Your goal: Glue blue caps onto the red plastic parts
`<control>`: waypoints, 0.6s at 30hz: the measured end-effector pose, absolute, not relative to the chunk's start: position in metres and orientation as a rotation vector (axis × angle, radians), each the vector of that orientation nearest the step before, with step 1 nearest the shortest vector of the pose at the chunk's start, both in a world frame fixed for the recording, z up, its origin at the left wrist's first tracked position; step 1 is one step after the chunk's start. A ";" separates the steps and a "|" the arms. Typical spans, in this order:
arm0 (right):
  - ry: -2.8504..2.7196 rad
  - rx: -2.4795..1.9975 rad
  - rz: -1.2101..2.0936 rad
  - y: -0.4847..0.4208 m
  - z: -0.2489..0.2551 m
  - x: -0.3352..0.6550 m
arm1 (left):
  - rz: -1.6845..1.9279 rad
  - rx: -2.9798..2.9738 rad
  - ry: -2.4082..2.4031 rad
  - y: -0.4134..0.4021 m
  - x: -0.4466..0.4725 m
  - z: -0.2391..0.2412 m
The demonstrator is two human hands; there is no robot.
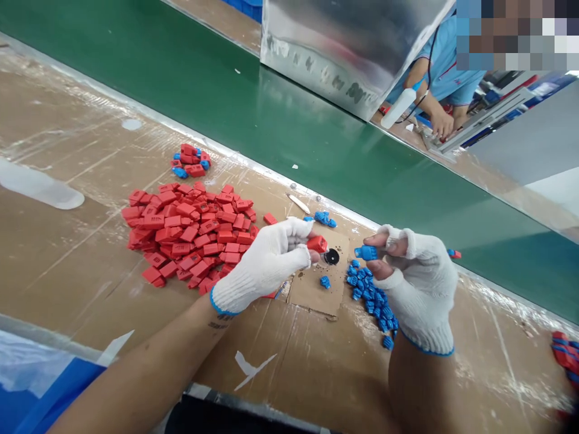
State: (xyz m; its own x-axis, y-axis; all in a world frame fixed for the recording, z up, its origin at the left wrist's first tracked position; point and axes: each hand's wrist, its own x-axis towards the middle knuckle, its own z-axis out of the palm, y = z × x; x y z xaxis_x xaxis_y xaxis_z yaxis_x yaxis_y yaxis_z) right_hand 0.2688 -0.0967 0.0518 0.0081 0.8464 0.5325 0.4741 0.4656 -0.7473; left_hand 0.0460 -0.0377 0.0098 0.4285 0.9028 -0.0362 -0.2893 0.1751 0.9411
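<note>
My left hand pinched red block, right hand blue piece; loose fingertip grip could've dropped either onto black disc tbh.

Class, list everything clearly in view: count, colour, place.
Red pieces: many, red, heaped left
Blue pieces: many, blue, heaped right
Mixed groups: two, red/blue, beyond red pieces, right edge
Cardboard: one, brown, between heaps
Disc: one, black, on cardboard
Belt: one, green, beyond bench
Pointed item: one, white, near belt
Metal box: one, silver, top
Co-worker: one, blue shirt, top right
Left hand: one, white glove, holding red piece
Right hand: one, white glove, holding blue piece
</note>
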 end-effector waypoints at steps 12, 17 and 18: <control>-1.618 -1.084 0.647 -0.097 0.036 0.241 | 1.047 1.168 0.654 -0.047 0.049 -0.001; -1.753 -1.115 0.529 -0.096 0.042 0.238 | 1.103 1.362 0.690 -0.050 0.048 -0.004; -1.790 -1.135 0.499 -0.096 0.045 0.237 | 1.123 1.457 0.721 -0.050 0.048 -0.003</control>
State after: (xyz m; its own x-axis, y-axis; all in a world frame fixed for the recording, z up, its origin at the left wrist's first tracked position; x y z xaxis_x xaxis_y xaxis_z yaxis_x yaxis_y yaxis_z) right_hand 0.2368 -0.0958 0.0451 -0.1435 0.8610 0.4880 0.4843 0.4911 -0.7241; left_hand 0.0476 -0.0505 -0.0031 0.3639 0.8975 0.2491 -0.1472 -0.2086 0.9669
